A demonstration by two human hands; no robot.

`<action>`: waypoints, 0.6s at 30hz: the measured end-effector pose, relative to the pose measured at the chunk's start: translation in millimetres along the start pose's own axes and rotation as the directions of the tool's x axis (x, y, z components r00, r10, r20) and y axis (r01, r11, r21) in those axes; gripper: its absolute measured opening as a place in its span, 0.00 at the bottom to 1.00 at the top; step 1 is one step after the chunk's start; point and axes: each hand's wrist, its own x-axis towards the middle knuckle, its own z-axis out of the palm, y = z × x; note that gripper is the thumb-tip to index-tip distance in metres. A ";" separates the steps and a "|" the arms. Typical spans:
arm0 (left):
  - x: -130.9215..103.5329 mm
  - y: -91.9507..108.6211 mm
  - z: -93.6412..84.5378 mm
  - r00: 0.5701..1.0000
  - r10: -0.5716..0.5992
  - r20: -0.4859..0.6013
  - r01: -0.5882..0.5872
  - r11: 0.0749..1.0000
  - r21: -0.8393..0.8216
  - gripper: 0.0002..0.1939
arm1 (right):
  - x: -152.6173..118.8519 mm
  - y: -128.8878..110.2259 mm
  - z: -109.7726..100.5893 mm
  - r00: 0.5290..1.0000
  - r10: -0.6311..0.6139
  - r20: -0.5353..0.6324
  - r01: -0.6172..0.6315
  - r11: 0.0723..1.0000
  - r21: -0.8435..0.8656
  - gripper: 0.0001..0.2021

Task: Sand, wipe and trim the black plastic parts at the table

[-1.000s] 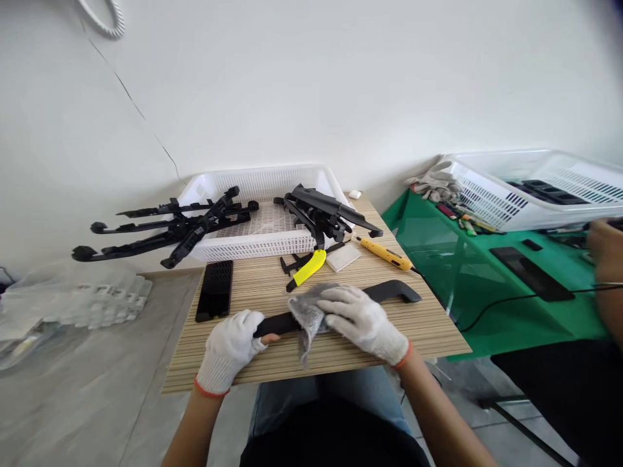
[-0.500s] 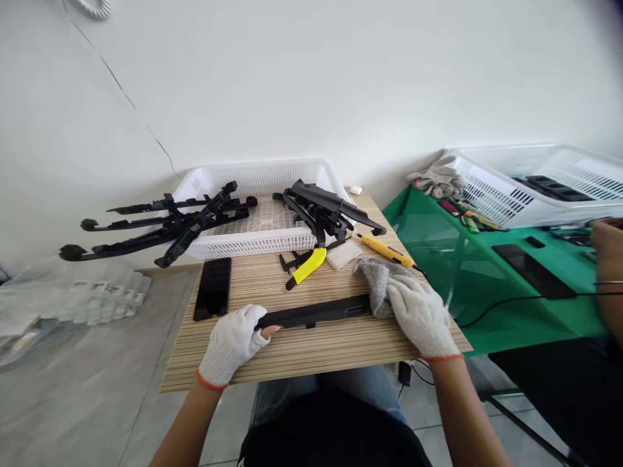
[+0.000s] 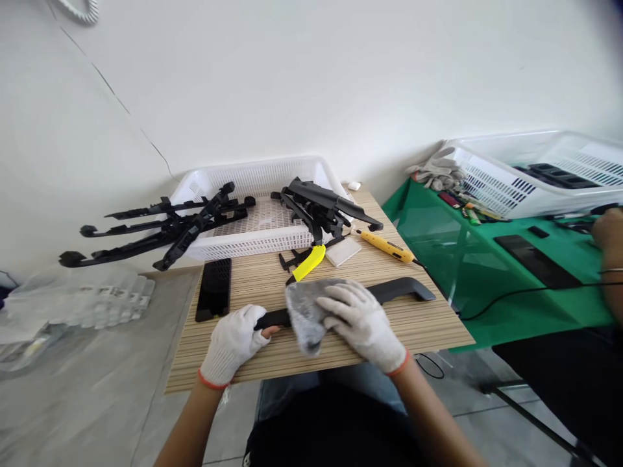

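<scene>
A long black plastic trim piece [image 3: 399,289] lies across the wood-grain table [image 3: 389,337], its curved end toward the right. My left hand [image 3: 234,344], in a white knit glove with the thumb tip bare, is closed around the left end of the piece. Pressed over the middle of the piece is a grey cloth [image 3: 306,308], blurred by motion. My right hand [image 3: 357,321], gloved too, grips this cloth and covers part of the piece.
Behind stands a white basket [image 3: 233,250] with several black plastic parts [image 3: 195,227] sticking out. A phone [image 3: 213,290], a yellow-handled tool [image 3: 309,263], a white pad [image 3: 343,251] and a yellow pen-shaped tool [image 3: 387,247] lie around. At right, another person's hand [image 3: 608,237] is over a green table [image 3: 511,279].
My right hand has slid the cloth leftward along the trim piece, from its right end to the middle, uncovering the curved end. My left hand keeps its hold.
</scene>
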 end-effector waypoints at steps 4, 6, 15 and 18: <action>-0.4 1.1 1.4 0.998 -0.001 -0.067 0.001 1.000 -0.011 0.26 | -54.6 65.4 -48.6 0.969 0.220 -0.115 -0.234 0.964 -0.125 0.13; -0.7 0.9 2.1 0.997 0.003 -0.082 -0.005 1.000 -0.024 0.27 | -82.6 88.1 -69.3 0.878 0.422 -0.225 -0.464 0.867 -0.183 0.17; 0.2 -1.9 4.6 0.994 -0.042 -0.103 0.035 0.997 -0.070 0.25 | -79.4 85.3 -72.1 0.706 0.698 -0.118 -0.678 0.619 -0.397 0.29; 1.0 -1.0 2.0 0.993 -0.062 -0.097 0.055 0.995 -0.081 0.24 | -59.8 82.5 -69.0 0.633 0.763 -0.136 -0.734 0.534 -0.421 0.28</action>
